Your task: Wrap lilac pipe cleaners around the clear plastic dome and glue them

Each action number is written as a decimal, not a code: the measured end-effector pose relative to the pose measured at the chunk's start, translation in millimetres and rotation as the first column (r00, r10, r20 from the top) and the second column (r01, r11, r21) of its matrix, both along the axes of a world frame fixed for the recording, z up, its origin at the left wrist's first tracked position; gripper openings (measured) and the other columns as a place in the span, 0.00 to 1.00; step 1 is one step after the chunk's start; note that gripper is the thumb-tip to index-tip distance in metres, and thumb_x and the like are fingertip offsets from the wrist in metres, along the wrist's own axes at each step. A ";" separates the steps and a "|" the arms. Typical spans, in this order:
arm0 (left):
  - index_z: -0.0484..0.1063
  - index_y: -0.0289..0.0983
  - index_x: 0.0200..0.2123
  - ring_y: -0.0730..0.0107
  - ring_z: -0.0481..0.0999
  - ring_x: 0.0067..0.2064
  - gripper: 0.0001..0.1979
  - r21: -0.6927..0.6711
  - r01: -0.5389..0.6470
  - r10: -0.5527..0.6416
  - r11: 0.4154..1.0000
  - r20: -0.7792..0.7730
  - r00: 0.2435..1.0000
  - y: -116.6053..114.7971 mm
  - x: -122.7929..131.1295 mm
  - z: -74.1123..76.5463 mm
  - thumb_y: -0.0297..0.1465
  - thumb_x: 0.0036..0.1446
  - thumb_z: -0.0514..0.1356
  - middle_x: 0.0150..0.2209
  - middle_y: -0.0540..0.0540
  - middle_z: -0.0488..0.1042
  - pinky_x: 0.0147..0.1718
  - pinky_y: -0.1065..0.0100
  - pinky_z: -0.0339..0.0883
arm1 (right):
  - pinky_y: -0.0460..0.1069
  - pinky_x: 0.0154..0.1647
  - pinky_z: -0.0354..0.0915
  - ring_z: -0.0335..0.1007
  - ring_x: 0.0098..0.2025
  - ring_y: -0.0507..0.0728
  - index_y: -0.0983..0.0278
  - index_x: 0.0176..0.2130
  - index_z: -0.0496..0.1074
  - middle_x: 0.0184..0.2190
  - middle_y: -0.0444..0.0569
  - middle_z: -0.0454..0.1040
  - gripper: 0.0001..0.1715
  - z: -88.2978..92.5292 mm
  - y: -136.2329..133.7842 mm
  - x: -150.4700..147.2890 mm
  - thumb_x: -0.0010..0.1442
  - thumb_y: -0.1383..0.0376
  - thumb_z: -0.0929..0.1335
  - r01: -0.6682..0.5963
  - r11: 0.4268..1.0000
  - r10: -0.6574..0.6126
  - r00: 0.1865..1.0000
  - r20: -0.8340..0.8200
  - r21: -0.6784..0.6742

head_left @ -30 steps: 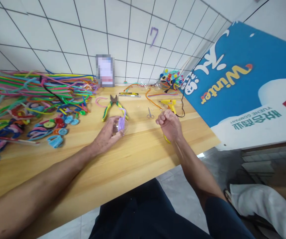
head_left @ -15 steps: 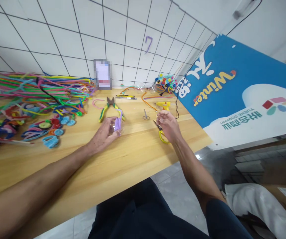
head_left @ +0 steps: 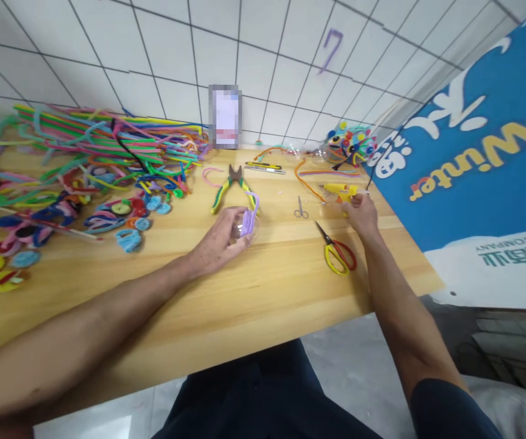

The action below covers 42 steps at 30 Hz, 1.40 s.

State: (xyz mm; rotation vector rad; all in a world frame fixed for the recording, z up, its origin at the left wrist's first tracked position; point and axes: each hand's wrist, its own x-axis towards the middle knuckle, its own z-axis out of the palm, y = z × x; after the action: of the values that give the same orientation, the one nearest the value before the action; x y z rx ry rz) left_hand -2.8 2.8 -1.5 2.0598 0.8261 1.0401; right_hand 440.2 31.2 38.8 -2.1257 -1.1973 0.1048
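My left hand rests on the wooden table with its fingers curled round a clear round piece wrapped with a lilac pipe cleaner. My right hand has reached to the far right of the table and closes on the handle of the yellow glue gun. Red-and-yellow scissors lie flat on the table just left of my right wrist, with no hand on them.
Green-yellow pliers and small silver scissors lie behind my hands. A heap of coloured pipe cleaners and coiled discs covers the left. A blue printed board leans at the right edge. A colourful craft figure stands at the back.
My right hand set the red-and-yellow scissors down and moved right and back to the glue gun. My left hand kept hold of the lilac-wrapped piece. The view shifted to the left.
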 end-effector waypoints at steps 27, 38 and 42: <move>0.62 0.42 0.71 0.46 0.73 0.68 0.30 -0.205 -0.066 0.073 0.976 0.023 0.997 0.9 -4.3 -2.2 0.46 0.73 0.61 0.66 0.37 0.73 0.70 0.41 0.68 | 0.59 0.43 0.73 0.78 0.41 0.67 0.56 0.37 0.74 0.33 0.49 0.77 0.15 23.3 -41.1 -170.8 0.55 0.57 0.79 -0.526 0.838 0.539 0.840 -0.066 0.146; 0.60 0.45 0.70 0.50 0.75 0.62 0.28 -0.254 -0.011 0.030 0.967 0.069 0.997 -2.7 -3.9 4.1 0.48 0.75 0.60 0.63 0.40 0.72 0.66 0.44 0.72 | 0.56 0.42 0.69 0.78 0.42 0.67 0.57 0.36 0.70 0.32 0.49 0.74 0.14 10.9 -39.9 -175.9 0.56 0.63 0.77 -0.580 0.800 0.594 0.802 -0.060 0.154; 0.61 0.45 0.70 0.50 0.74 0.63 0.29 -0.265 -0.023 0.040 0.964 0.057 0.998 -2.1 -5.9 4.1 0.50 0.74 0.60 0.64 0.39 0.72 0.67 0.44 0.70 | 0.56 0.41 0.72 0.80 0.45 0.68 0.59 0.41 0.73 0.36 0.52 0.79 0.11 8.5 -39.3 -174.9 0.59 0.60 0.75 -0.606 0.788 0.597 0.795 0.108 0.106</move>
State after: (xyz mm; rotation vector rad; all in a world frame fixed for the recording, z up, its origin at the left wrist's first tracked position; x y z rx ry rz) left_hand -8.7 0.7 2.6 1.7863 0.9158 0.9497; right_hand 265.3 -8.0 47.3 -1.5650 -1.8386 0.2276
